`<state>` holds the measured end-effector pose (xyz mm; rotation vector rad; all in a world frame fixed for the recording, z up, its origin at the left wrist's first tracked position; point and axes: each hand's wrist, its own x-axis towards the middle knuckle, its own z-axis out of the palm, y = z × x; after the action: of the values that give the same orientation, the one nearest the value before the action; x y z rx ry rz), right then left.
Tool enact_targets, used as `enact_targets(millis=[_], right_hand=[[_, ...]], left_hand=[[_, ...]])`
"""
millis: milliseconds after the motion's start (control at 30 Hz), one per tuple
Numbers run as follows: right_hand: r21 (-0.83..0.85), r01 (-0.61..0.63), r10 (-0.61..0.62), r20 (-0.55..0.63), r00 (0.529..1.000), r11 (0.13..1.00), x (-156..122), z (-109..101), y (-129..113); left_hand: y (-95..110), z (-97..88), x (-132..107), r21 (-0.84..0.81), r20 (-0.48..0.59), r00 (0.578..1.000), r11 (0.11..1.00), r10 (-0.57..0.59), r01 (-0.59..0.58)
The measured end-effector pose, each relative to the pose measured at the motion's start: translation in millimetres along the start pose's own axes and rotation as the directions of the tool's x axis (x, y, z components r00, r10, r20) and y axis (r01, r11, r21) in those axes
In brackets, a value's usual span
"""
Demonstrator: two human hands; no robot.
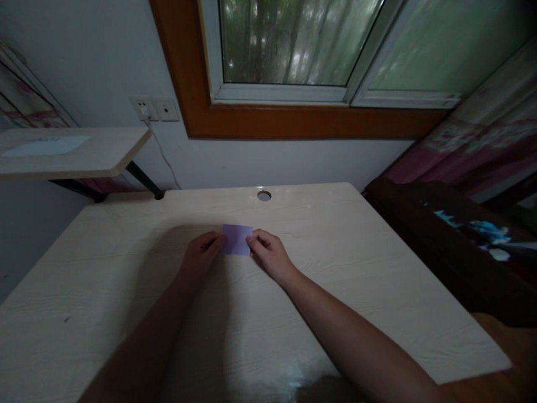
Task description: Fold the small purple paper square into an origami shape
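A small purple sheet of paper [236, 240] is held up flat between my two hands, above the pale wood-grain desk [335, 313]. My left hand [202, 251] pinches its left edge between thumb and fingers. On the opposite side, my right hand [269, 252] grips the right edge in the same way. The paper's face is plain, with no print that I can see. How high it is over the desk I cannot tell.
A round cable hole [264, 195] lies near the desk's back edge. At the left, a raised shelf [104, 154] on black legs carries a white sheet [48, 145]. A white cord [163, 154] hangs from the wall socket [145, 109]. A window [289, 95] is behind.
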<state>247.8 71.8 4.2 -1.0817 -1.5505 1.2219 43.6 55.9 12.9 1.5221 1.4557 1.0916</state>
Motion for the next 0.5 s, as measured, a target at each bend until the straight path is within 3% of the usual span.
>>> enact_targets(millis=[200,300,500], right_hand=[[-0.002,-0.020,0.020,0.045,0.999,1.000,1.4,1.0,3.6],[0.003,-0.010,0.010,0.056,0.998,1.000,1.3,2.1,4.2],[0.186,0.106,-0.110,0.011,0.994,0.977,0.1,3.3,5.9]], left_hand=[[-2.2,3.5,0.4,-0.169,-0.029,0.999,0.985,0.031,-0.036],[-4.4,4.0,0.4,-0.162,-0.018,0.999,0.986,0.041,-0.043],[0.2,4.1,0.1,-0.158,-0.040,0.999,0.987,0.029,-0.035]])
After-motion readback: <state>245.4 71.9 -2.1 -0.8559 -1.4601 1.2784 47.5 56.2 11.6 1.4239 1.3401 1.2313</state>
